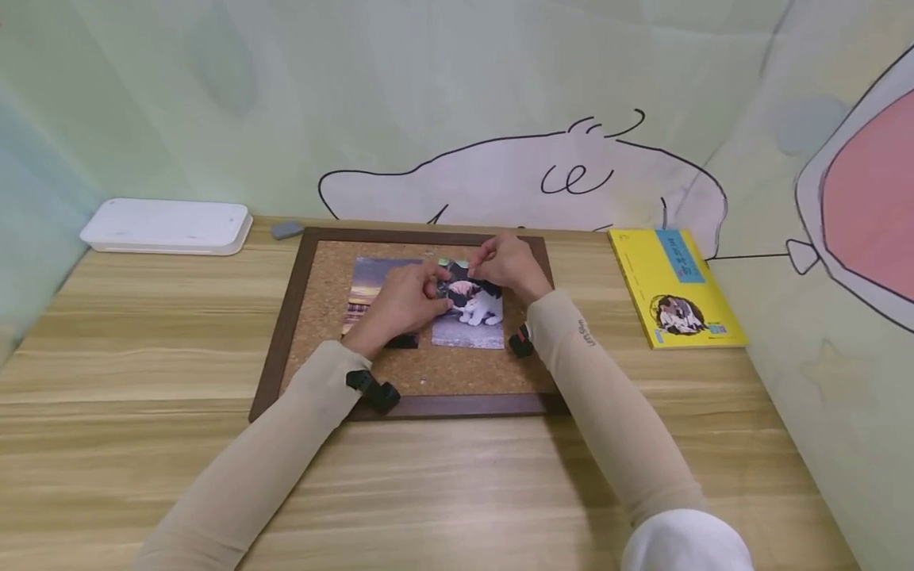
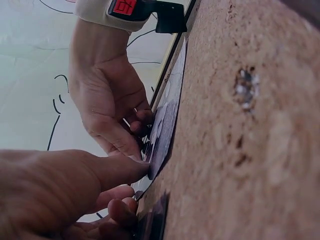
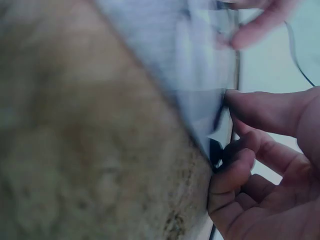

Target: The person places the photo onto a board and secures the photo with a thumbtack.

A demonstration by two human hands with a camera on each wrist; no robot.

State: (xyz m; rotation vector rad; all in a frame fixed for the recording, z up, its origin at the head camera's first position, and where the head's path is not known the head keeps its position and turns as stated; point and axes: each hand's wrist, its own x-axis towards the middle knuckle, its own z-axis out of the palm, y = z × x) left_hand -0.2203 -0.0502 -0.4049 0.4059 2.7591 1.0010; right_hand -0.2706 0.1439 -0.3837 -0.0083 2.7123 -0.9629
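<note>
A photo of a black-and-white cat [image 1: 467, 329] lies over a corkboard [image 1: 471, 379] with a dark wooden frame. My left hand [image 1: 403, 301] pinches the photo's left edge between thumb and fingers. At the photo's upper right, my right hand [image 1: 510, 263] holds its edge; in the right wrist view the thumb [image 3: 270, 112] touches its face. Whether a small item is also between those fingers is hidden. Under my left hand, a sunset photo [image 1: 364, 297] is partly covered. A small shiny spot [image 2: 246, 89] shows in the cork in the left wrist view.
The board rests on a wood-grain table [image 1: 428, 492] against a painted wall. To the right lies a yellow book [image 1: 643, 277]. A long white case [image 1: 167, 226] is at the back left, with a small grey block [image 1: 287, 230] beside the board's corner.
</note>
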